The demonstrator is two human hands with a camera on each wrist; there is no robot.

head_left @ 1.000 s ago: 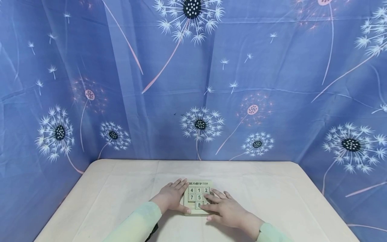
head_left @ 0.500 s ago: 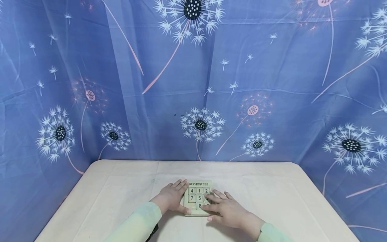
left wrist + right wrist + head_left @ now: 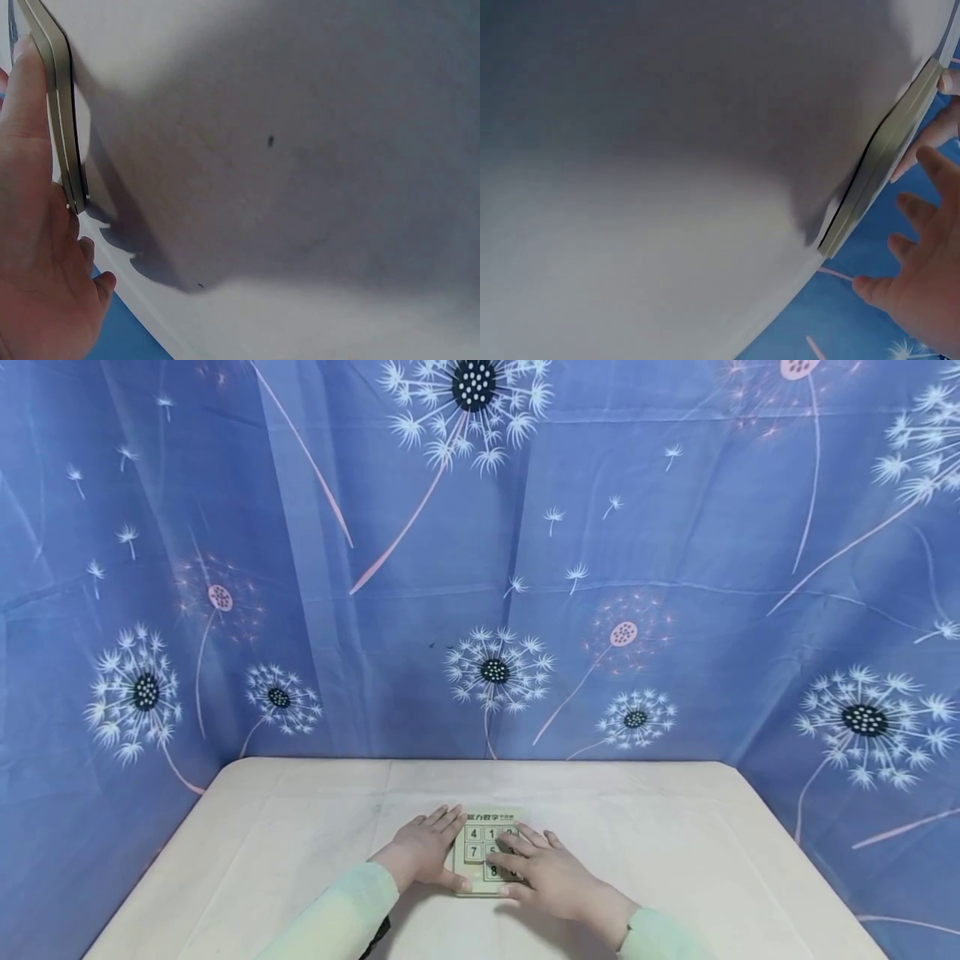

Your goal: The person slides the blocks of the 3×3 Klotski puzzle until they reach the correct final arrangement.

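Observation:
A pale number sliding puzzle (image 3: 476, 883) lies on the table in the head view, its square tiles printed with black digits. Tiles 4, 1, 7 and 8 show, while right-hand fingers partly cover the others. A bare slot shows at the lower left, below the 7. My left hand (image 3: 429, 847) rests along the puzzle's left side, fingers spread at the far corner and thumb on the near corner. My right hand (image 3: 551, 877) lies over the right side, fingers extended across the tiles and thumb at the near edge. Both wrist views show the puzzle's edge, here (image 3: 64, 112) beside the left thumb.
The puzzle stands on a cream-covered table (image 3: 300, 827) with rounded far corners. Blue curtains (image 3: 405, 677) with dandelion prints close off the back and both sides. A small dark object (image 3: 377, 939) shows beneath the left sleeve.
My right hand has slid a little to the left over the puzzle, its fingers now reaching the middle column and its thumb at the near edge. The left hand stays in place.

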